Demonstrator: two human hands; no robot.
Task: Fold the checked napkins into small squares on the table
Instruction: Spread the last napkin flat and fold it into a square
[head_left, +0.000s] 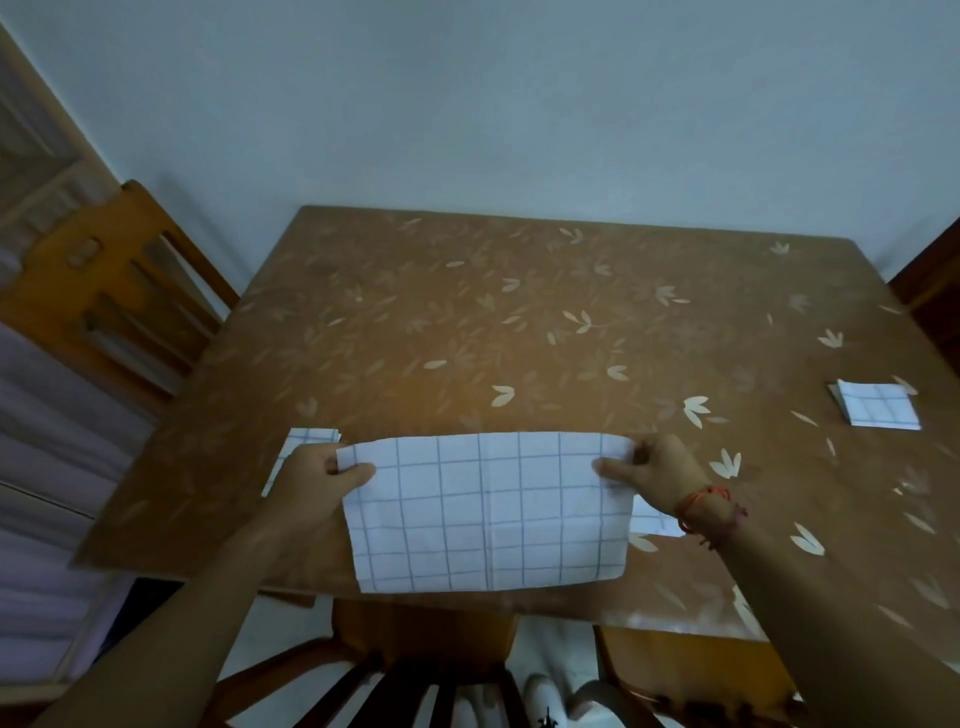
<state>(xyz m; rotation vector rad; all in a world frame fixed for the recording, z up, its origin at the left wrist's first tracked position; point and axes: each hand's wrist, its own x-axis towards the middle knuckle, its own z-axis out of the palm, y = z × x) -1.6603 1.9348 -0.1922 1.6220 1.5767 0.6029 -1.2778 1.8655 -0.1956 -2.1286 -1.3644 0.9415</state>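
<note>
A white napkin with a blue check (488, 512) is spread as a wide rectangle near the table's front edge, a crease running down its middle. My left hand (317, 480) pinches its upper left corner, thumb on top. My right hand (657, 467) pinches the upper right corner. A stack of folded small squares (878, 405) lies at the table's right side. More checked napkin (291, 452) shows behind my left hand, and another piece (654, 517) peeks out under my right wrist.
The brown table (519, 322) has a leaf-patterned cover. One wooden chair (119, 291) stands at the left and another chair (426, 670) sits below the front edge. A pale wall rises behind the table.
</note>
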